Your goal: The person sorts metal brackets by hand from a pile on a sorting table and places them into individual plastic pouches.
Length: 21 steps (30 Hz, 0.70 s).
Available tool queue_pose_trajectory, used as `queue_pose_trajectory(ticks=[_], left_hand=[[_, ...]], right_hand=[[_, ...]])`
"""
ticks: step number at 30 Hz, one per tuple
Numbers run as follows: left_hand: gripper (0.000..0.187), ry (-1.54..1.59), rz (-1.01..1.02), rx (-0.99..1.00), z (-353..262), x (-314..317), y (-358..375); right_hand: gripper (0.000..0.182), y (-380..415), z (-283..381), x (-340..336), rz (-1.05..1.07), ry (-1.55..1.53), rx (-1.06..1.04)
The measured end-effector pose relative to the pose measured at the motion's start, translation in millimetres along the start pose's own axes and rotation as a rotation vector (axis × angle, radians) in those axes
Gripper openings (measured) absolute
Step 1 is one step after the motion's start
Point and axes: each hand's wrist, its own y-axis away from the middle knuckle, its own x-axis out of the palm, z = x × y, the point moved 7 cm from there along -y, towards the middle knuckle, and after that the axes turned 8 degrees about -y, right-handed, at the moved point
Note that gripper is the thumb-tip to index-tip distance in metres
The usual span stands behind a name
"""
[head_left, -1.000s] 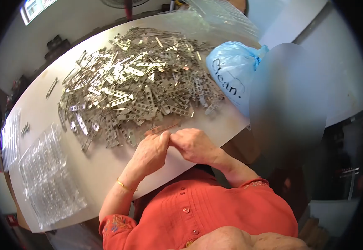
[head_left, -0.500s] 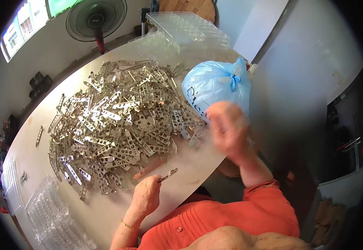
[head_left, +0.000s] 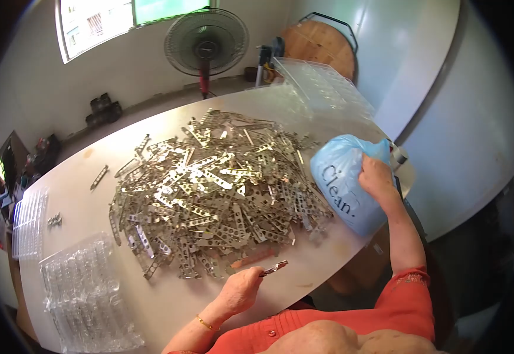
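Note:
My left hand is closed around a few thin metal strips, whose ends stick out past my fingers near the table's front edge. My right hand grips a blue plastic bag printed "Clean." at its upper right, where the knot is hidden behind my fingers. The bag stands full and rounded on the table's right side. Between the hands and further back lies a large heap of flat, perforated metal strips. A reddish-brown strip lies at the heap's near edge.
Clear plastic trays lie at the table's front left and far right. One loose strip and a small metal cluster are on the left. A fan stands behind the table. A white-capped item is beside the bag.
My right hand, blurred in front of the bag before, now grips its top. The camera view has swung, shifting the scene rightward. My left hand still holds the strips.

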Motion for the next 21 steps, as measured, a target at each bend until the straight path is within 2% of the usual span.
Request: queue_pose_trajectory(ticks=[3, 7, 9, 12, 16, 19, 21], left_hand=[[0.019, 0.003, -0.035, 0.024, 1.8, -0.4, 0.4], [0.019, -0.009, -0.048, 0.061, 5.4, 3.2, 1.8], [0.018, -0.004, -0.065, 0.067, 5.0, 2.2, 1.4], [0.018, -0.013, -0.038, 0.056, 7.4, 4.7, 1.7], [0.02, -0.031, -0.002, 0.033, 8.9, 10.7, 1.0], [0.02, -0.021, -0.014, 0.05, 6.6, 11.2, 2.2], [0.02, -0.017, -0.029, 0.063, 6.2, 10.7, 2.1]], right_hand=[[0.018, -5.5, 3.2, 8.2, 0.046, 0.077, 0.001], [0.014, -5.7, 2.8, 13.0, 0.002, 0.036, -0.033], [0.012, -4.0, 6.1, 4.4, -0.15, -0.005, -0.059], [0.012, -4.5, 3.3, 8.4, -0.2, -0.035, -0.044], [0.01, -4.9, 8.7, 15.5, -0.084, -0.023, 0.002], [0.01, 0.1, 17.6, 18.4, -0.041, -0.108, -0.093], [0.01, 1.9, 20.8, 14.6, -0.13, -0.158, -0.182]])
